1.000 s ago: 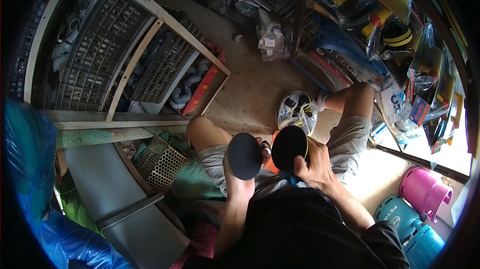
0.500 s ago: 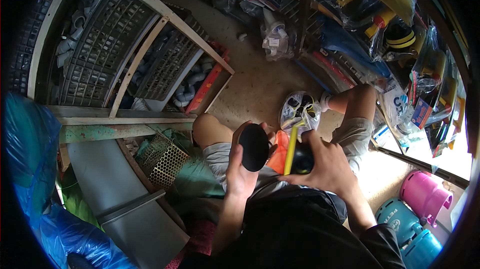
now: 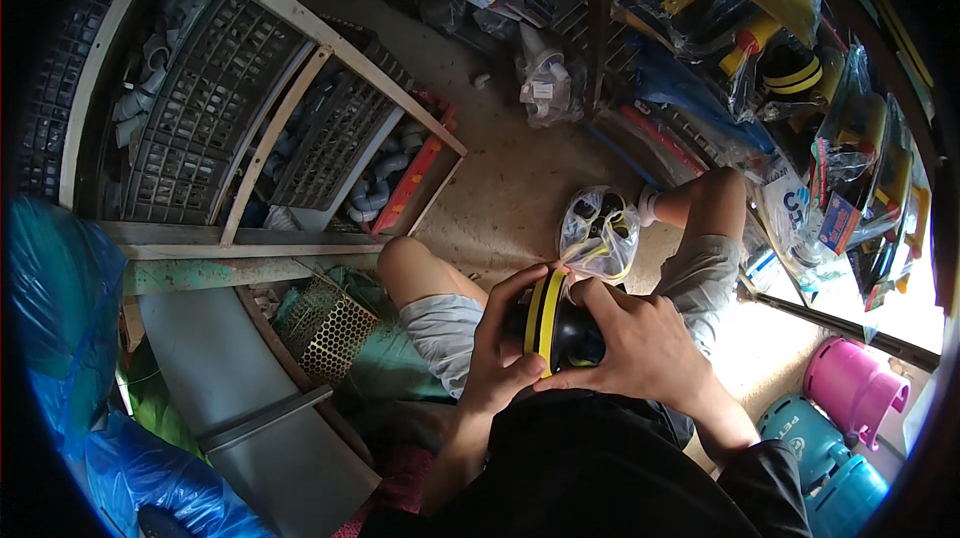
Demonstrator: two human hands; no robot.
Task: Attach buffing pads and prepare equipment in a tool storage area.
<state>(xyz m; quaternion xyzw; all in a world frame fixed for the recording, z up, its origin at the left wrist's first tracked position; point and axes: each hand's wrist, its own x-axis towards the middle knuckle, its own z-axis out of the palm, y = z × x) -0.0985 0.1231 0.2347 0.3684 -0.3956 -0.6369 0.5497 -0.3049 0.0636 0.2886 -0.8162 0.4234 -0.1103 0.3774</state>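
Both my hands close around a black, rounded, two-part case (image 3: 578, 334) with two yellow bands, held in front of my body. My left hand (image 3: 492, 366) wraps the left half, its thumb pressing near the yellow band. My right hand (image 3: 655, 346) grips the right half, fingers over the top and thumb below. The halves sit rim to rim; whether they are locked together, I cannot tell. A clear plastic bag (image 3: 628, 256) holding black and yellow pieces lies on the floor just beyond my hands, between my legs.
Slatted crates (image 3: 215, 88) of grey pipe fittings stand in a wooden frame at left, above a grey metal panel (image 3: 210, 368). Blue plastic wrapping (image 3: 65, 298) bulges at far left. Bagged goods (image 3: 790, 188) hang at right; pink (image 3: 850, 388) and teal (image 3: 800, 438) gas cylinders stand lower right.
Half a second ago each hand held a separate half, the left one's dark open side showing. My hands have come together and the two halves now meet.
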